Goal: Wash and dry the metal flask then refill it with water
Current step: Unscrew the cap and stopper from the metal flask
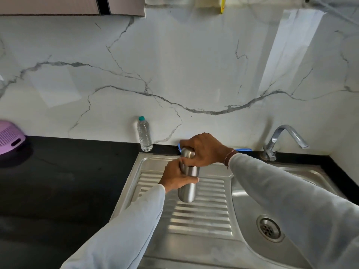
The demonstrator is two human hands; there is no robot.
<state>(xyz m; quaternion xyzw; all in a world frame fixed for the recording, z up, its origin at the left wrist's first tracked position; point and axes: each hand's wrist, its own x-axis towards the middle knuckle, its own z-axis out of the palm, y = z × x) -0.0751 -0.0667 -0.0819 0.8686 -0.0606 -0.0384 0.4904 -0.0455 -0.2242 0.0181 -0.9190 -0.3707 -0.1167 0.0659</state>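
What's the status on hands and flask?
Left hand grips metal flask body; right hand grips cap. Flask upright over drainboard. Nothing blocking.

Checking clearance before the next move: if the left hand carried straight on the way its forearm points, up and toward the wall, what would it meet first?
The metal flask, which the left hand already grips; the right hand lies just beyond, on the cap.

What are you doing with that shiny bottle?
A person is holding a metal flask upright over the ribbed draining board of the sink. The left hand grips its body and the right hand is wrapped round the cap on top, as if to twist it. The tap shows no water running. A plastic water bottle stands by the wall.
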